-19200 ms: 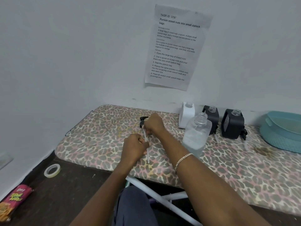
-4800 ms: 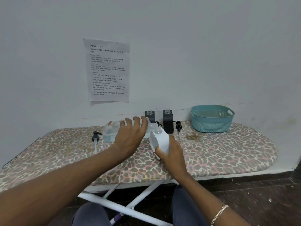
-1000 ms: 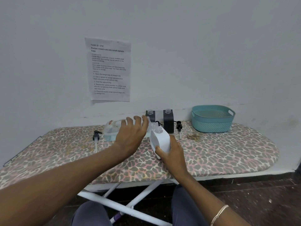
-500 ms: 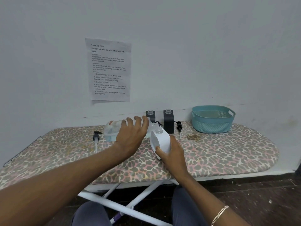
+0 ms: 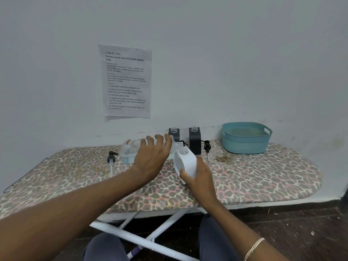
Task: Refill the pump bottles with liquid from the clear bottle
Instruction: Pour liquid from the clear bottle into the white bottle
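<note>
My left hand [image 5: 151, 159] grips the clear bottle [image 5: 129, 152], which is tipped on its side with its neck pointing right at the open mouth of the white pump bottle [image 5: 185, 162]. My right hand [image 5: 199, 178] holds that white bottle tilted towards the clear one. Two black pump bottles [image 5: 174, 133] [image 5: 194, 140] stand open-topped by the wall. One black pump head with its tube [image 5: 111, 161] lies on the board to the left. Another pump head [image 5: 207, 146] lies right of the black bottles.
Everything rests on a leopard-print ironing board [image 5: 254, 178] against a white wall. A teal plastic basket [image 5: 245, 137] stands at the back right. A printed sheet [image 5: 127, 81] is taped to the wall. A brown stain [image 5: 223, 159] marks the cover.
Over the last second nothing has visibly moved; both hands keep the same hold with the clear bottle tipped at the white one.
</note>
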